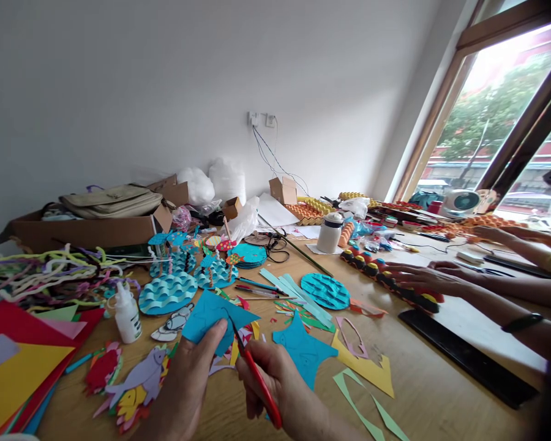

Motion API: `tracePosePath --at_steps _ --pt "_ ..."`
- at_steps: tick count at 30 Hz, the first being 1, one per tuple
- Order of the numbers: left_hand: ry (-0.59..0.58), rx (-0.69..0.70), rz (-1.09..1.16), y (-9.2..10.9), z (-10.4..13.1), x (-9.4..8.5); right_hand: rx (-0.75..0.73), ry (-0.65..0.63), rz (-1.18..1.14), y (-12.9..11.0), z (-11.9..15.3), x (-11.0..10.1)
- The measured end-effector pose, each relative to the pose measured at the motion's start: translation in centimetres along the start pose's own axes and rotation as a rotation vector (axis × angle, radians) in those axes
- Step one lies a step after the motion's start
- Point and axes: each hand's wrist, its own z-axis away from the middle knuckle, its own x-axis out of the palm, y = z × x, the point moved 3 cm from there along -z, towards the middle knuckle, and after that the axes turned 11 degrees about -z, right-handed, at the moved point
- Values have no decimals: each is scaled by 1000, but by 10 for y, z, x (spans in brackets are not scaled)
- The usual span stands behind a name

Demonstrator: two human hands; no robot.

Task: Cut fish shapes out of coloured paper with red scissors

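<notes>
Now, your left hand (188, 370) pinches the blue paper (202, 315), which lies just beyond its thumb; rightward, your right hand (275, 376) grips the red-handled scissors (259, 378), long axis slanting up-left, blades meeting the paper's right part, between both hands.

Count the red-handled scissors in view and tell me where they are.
1: the red-handled scissors are in the right hand, blades at the blue paper in the left hand. More could be hidden.
</notes>
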Motion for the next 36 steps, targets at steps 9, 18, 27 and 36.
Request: tracePosePath --at_steps 9,18,27,36 --pt "-86 31 30 -3 4 2 -27 -8 -1 -3 1 -1" --pt "-85 -34 109 -2 6 3 -31 -4 49 3 0 -4" --pt "-18 13 69 2 7 4 -36 6 46 2 0 -1" --pt "54 -7 40 -4 9 3 -6 22 -15 1 0 1"
